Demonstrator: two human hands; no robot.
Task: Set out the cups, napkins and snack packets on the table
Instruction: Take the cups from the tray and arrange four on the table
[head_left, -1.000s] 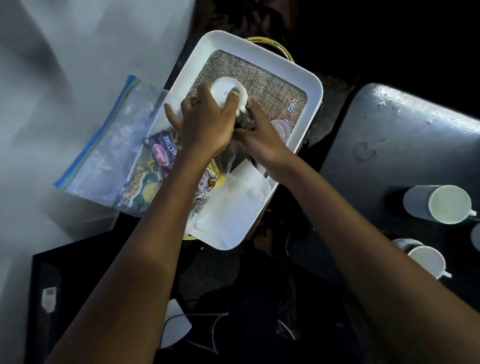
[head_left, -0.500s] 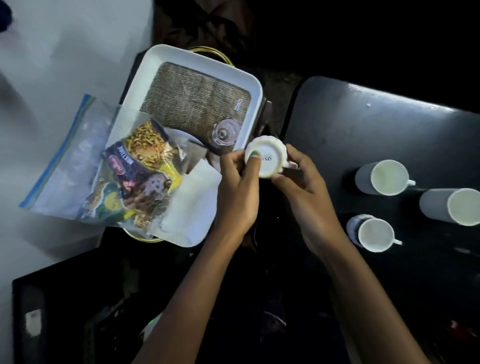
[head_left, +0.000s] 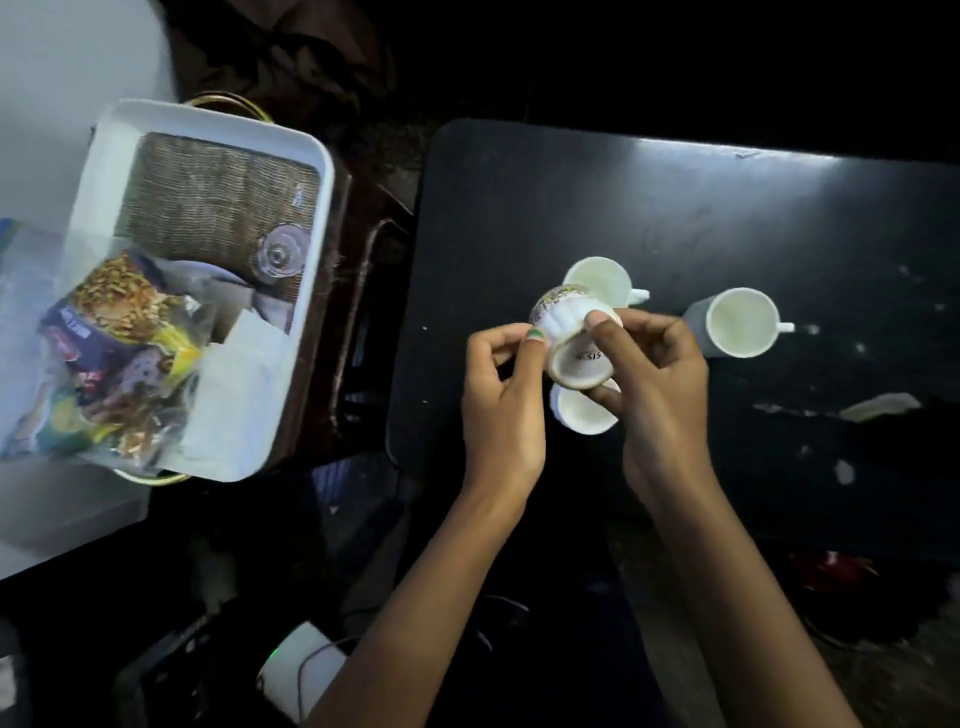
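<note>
Both hands hold one small white cup (head_left: 569, 340) over the dark desk (head_left: 727, 218), tipped so its printed base faces the camera: the left hand (head_left: 501, 395) has its fingers (head_left: 535, 345) pinched on the ribbed side, the right hand (head_left: 657, 384) has its fingers (head_left: 605, 330) curled round the opposite side. Just beyond the fingers a second cup (head_left: 597, 278) stands on the desk, a third cup (head_left: 582, 415) partly hidden beneath them, a fourth cup (head_left: 740, 322) out past the right hand (all three mouth-up). Well off beyond the left hand the white tray (head_left: 311, 249) holds snack packets (head_left: 114, 338) in a clear bag and white napkins (head_left: 234, 374)
</note>
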